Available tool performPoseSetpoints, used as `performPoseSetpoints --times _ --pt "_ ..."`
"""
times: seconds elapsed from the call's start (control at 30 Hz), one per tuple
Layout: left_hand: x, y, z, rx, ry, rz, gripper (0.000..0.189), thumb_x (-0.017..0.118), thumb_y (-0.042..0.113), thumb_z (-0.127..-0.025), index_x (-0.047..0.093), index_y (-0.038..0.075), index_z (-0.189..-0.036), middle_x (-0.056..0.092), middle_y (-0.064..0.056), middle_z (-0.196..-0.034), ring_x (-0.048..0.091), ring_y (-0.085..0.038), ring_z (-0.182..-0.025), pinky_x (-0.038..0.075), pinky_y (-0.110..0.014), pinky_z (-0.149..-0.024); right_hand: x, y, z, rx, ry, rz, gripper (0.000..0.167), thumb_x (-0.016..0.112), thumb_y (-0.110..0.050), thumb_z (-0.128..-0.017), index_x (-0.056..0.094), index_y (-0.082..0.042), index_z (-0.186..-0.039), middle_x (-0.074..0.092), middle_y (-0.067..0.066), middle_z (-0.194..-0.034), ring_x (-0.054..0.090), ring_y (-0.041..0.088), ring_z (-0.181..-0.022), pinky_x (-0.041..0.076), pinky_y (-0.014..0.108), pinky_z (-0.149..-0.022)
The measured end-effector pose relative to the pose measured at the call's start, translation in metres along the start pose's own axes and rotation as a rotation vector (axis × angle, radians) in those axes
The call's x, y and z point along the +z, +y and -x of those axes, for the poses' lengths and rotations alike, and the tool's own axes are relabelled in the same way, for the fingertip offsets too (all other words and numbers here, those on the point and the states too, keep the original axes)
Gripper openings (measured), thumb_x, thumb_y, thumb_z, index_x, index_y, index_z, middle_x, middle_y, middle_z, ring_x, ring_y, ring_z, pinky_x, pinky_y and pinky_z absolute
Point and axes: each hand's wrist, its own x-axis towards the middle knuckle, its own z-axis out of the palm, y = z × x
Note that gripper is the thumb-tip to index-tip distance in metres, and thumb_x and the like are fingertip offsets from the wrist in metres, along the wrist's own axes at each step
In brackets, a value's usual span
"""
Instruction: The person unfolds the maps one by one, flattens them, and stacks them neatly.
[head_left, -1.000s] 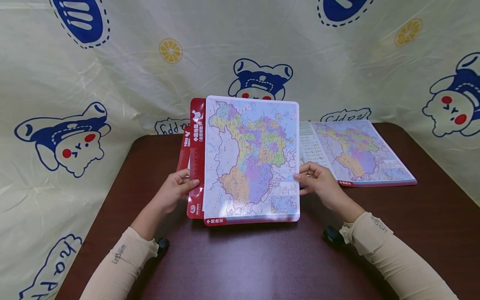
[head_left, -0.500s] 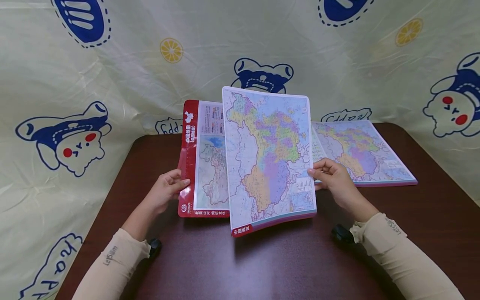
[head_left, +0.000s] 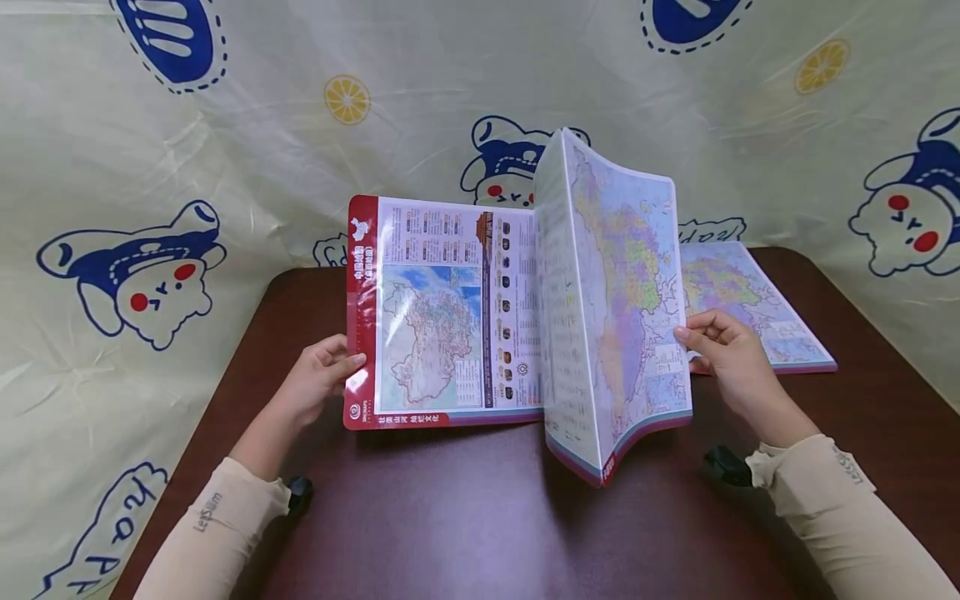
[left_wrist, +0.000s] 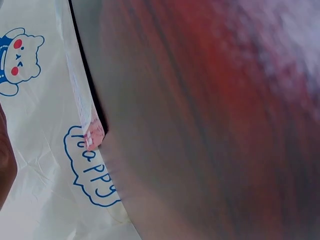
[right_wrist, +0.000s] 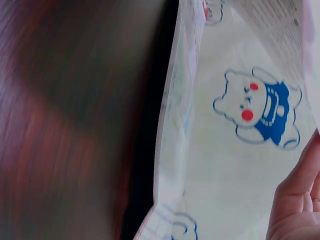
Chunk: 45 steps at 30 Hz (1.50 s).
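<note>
A folding map (head_left: 427, 333) with a red border is held up over the table in the head view, partly opened. My left hand (head_left: 311, 379) pinches its red left edge, thumb in front. My right hand (head_left: 738, 375) pinches the right edge of the raised coloured panel (head_left: 633, 292), which stands out towards me and bends. Printed text and small pictures show on the inner panels. At the left wrist view's border only a bit of my left hand (left_wrist: 5, 155) appears. In the right wrist view, my right hand (right_wrist: 297, 200) is partly cut off.
A second map (head_left: 731, 300) lies on the dark table (head_left: 465, 517) at the back right, partly hidden behind the raised panel and my right hand. A patterned curtain (head_left: 270, 150) hangs behind the table.
My right hand has moved right, swinging the coloured panel away from the red-bordered panel and uncovering its printed face. My left hand has shifted slightly left with the red edge.
</note>
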Motion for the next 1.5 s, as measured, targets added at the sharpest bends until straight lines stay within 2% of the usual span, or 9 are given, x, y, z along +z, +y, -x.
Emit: performPoseSetpoints --times 0.23,0.33,0.43,0.63,0.83,1.03,1.13,1.23,1.5 --pt "-0.005 0.003 0.003 -0.016 0.033 -0.015 0.006 0.055 0.010 -0.090 0.055 0.006 -0.094 0.067 -0.001 -0.084 0.064 -0.019 -0.070 0.053 -0.033 -0.062 -0.070 0.055 -0.023 -0.038 0.120 0.012 0.023 0.066 -0.012 -0.081 0.057 0.000 -0.099 0.058 0.005 -0.078 0.054 0.013 -0.062 0.049 0.024 -0.047" --pt "-0.008 0.004 0.003 -0.014 0.040 -0.025 0.007 0.055 0.011 -0.090 0.055 0.006 -0.094 0.067 -0.001 -0.085 0.064 -0.020 -0.071 0.053 -0.034 -0.063 -0.087 0.062 -0.025 -0.056 0.164 -0.034 0.023 0.067 -0.009 -0.080 0.057 0.000 -0.099 0.059 0.005 -0.079 0.056 0.013 -0.060 0.049 0.024 -0.045" --pt "-0.010 0.003 0.003 -0.014 0.049 -0.025 0.006 0.054 0.012 -0.090 0.056 0.008 -0.095 0.067 0.000 -0.085 0.065 -0.020 -0.072 0.053 -0.034 -0.064 -0.090 0.048 -0.018 -0.026 0.233 -0.007 0.025 0.069 -0.012 -0.079 0.058 -0.002 -0.099 0.060 0.004 -0.082 0.058 0.012 -0.061 0.049 0.023 -0.046" --pt "-0.011 0.003 0.004 -0.027 0.057 0.001 0.008 0.053 0.012 -0.091 0.055 0.009 -0.098 0.067 0.002 -0.087 0.065 -0.018 -0.073 0.053 -0.033 -0.064 -0.076 -0.006 0.014 0.108 0.398 0.088 0.035 0.071 -0.029 -0.073 0.058 -0.010 -0.100 0.059 -0.005 -0.088 0.057 0.008 -0.064 0.048 0.018 -0.052" --pt "-0.010 0.005 0.006 -0.025 0.054 0.011 0.011 0.052 0.012 -0.091 0.055 0.008 -0.101 0.067 0.002 -0.088 0.065 -0.019 -0.074 0.053 -0.033 -0.064 -0.087 -0.025 0.027 0.140 0.557 0.092 0.038 0.073 -0.031 -0.068 0.059 -0.013 -0.097 0.057 -0.006 -0.086 0.054 0.005 -0.065 0.046 0.015 -0.051" --pt "-0.009 0.005 0.006 -0.017 0.043 0.002 0.010 0.053 0.014 -0.091 0.055 0.009 -0.100 0.066 0.002 -0.090 0.065 -0.021 -0.076 0.053 -0.034 -0.065 -0.104 -0.034 0.031 0.209 0.663 0.348 0.030 0.065 -0.039 -0.074 0.056 -0.022 -0.096 0.050 -0.006 -0.087 0.048 0.006 -0.069 0.043 0.012 -0.049" --pt "-0.009 0.003 0.006 -0.009 0.051 -0.014 0.010 0.053 0.016 -0.091 0.056 0.011 -0.100 0.066 0.002 -0.091 0.065 -0.021 -0.078 0.052 -0.035 -0.065 -0.110 -0.035 0.030 0.188 0.713 0.482 0.016 0.060 -0.036 -0.082 0.054 -0.025 -0.093 0.047 -0.009 -0.084 0.045 0.004 -0.068 0.039 0.010 -0.050" --pt "-0.009 0.002 0.006 -0.002 0.057 -0.022 0.011 0.054 0.018 -0.091 0.056 0.011 -0.100 0.066 0.002 -0.092 0.065 -0.021 -0.079 0.052 -0.036 -0.066 -0.114 -0.034 0.030 0.140 0.780 0.544 0.006 0.058 -0.028 -0.086 0.052 -0.028 -0.088 0.046 -0.011 -0.081 0.043 0.002 -0.066 0.036 0.009 -0.051" --pt "-0.002 0.009 0.012 -0.008 0.090 -0.042 0.023 0.054 0.019 -0.090 0.052 0.005 -0.109 0.065 0.005 -0.093 0.065 -0.019 -0.080 0.051 -0.036 -0.070 -0.126 -0.036 0.034 0.090 0.859 0.646 0.012 0.054 -0.026 -0.089 0.049 -0.034 -0.083 0.042 -0.015 -0.077 0.038 -0.001 -0.066 0.032 0.010 -0.052"
